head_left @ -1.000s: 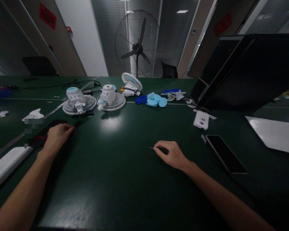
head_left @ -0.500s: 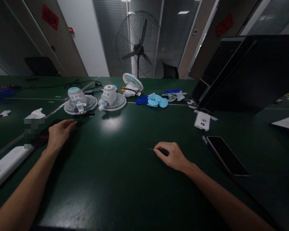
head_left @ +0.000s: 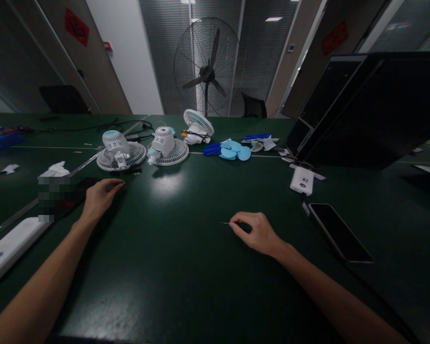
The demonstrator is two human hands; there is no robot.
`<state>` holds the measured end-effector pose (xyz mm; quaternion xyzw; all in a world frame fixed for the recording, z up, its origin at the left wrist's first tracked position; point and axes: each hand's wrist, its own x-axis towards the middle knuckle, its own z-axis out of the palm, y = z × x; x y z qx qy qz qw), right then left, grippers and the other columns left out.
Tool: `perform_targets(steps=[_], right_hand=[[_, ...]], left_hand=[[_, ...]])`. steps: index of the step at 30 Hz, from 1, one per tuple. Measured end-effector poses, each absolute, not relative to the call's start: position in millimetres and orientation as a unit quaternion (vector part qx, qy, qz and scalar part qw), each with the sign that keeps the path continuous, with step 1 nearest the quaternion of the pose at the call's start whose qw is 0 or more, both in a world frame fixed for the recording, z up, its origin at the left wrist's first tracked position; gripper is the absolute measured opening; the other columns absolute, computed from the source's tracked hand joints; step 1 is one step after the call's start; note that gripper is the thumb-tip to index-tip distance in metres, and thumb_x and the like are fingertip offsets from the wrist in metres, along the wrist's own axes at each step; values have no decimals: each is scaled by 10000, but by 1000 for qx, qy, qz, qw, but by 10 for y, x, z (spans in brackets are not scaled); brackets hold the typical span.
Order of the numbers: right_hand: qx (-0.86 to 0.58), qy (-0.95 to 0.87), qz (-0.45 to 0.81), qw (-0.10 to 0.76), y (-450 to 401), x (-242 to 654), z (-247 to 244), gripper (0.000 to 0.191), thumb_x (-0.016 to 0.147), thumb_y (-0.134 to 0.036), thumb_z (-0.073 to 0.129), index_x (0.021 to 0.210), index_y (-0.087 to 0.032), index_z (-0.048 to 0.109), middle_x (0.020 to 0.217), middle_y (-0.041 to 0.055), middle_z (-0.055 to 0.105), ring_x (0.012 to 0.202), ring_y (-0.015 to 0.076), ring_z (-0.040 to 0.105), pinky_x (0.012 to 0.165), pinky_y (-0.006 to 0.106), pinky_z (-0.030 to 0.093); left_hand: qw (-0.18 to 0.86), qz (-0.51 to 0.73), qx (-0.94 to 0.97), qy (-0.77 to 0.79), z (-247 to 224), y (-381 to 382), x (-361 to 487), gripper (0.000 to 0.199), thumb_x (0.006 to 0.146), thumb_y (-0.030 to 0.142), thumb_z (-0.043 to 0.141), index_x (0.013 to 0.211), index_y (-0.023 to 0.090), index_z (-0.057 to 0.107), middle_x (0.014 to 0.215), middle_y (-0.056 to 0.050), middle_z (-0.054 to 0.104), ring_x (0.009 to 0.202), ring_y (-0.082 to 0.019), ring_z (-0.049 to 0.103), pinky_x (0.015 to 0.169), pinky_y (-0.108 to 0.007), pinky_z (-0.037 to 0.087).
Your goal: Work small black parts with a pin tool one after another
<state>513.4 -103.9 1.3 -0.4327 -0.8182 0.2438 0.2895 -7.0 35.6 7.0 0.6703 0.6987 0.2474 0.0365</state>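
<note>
My right hand (head_left: 254,231) is pinched on a thin metal pin (head_left: 224,222) that points left, low over the green table (head_left: 172,267). My left hand (head_left: 102,196) is closed in a pinch at the left, beside a dark flat item (head_left: 73,196); something tiny shows at its fingertips, too small to name. Beyond my left hand lie two white fans, one (head_left: 120,152) at the left and one (head_left: 166,147) to its right, both face down. A third small fan (head_left: 198,126) rests tilted farther back.
Light blue fan blades (head_left: 235,149) and blue gloves (head_left: 212,148) lie at the back. On the right are a white device (head_left: 302,180), a phone (head_left: 339,232) and a large black screen (head_left: 372,110). A long white case (head_left: 14,248) sits at the left edge.
My left hand has moved to the right, away from the dark flat item, still pinched. My right hand and the pin have hardly moved.
</note>
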Motion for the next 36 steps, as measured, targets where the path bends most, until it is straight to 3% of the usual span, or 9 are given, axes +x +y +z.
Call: perform_targets(steps=[5, 9, 14, 21, 28, 36], right_hand=[[-432, -819, 245, 286, -1040, 5132, 10, 178, 1030, -295, 570, 1056, -196, 716, 961, 41, 742, 812, 169, 704, 712, 290, 573], [-431, -821, 238, 290, -1041, 5137, 9, 180, 1029, -297, 571, 1052, -194, 717, 954, 41, 743, 808, 170, 706, 706, 291, 573], [-429, -823, 238, 286, -1043, 5133, 17, 175, 1029, -294, 572, 1048, -196, 717, 946, 41, 745, 803, 170, 705, 703, 286, 573], [-429, -822, 244, 284, -1043, 5142, 3, 158, 1024, -284, 582, 1063, -200, 710, 960, 38, 742, 806, 166, 705, 702, 284, 574], [-426, -823, 248, 283, -1052, 5125, 26, 161, 1030, -278, 571, 1068, -196, 705, 968, 39, 740, 815, 166, 704, 721, 288, 574], [-431, -827, 223, 283, -1041, 5124, -6, 149, 1021, -275, 586, 1051, -195, 709, 951, 38, 743, 818, 168, 704, 727, 284, 559]], left_hand=[[-5, 252, 677, 691, 81, 343, -79, 428, 943, 458, 557, 1194, 158, 732, 1232, -80, 704, 994, -238, 649, 882, -291, 485], [28, 257, 637, 727, 49, 347, -104, 438, 928, 467, 587, 1212, 166, 731, 1159, -54, 732, 885, -215, 663, 795, -260, 494], [23, 271, 613, 742, 35, 361, -127, 449, 925, 481, 596, 1219, 170, 731, 1110, -44, 745, 869, -211, 666, 807, -263, 494], [36, 260, 582, 770, 84, 357, -90, 472, 893, 512, 626, 1187, 168, 759, 1064, -64, 747, 974, -256, 672, 932, -325, 479], [66, 271, 562, 779, 94, 363, -100, 514, 866, 553, 659, 1199, 177, 764, 1027, -70, 747, 960, -252, 678, 853, -300, 482], [89, 274, 540, 791, 98, 384, -106, 493, 857, 524, 687, 1208, 186, 762, 1075, -59, 759, 979, -243, 672, 863, -275, 463]])
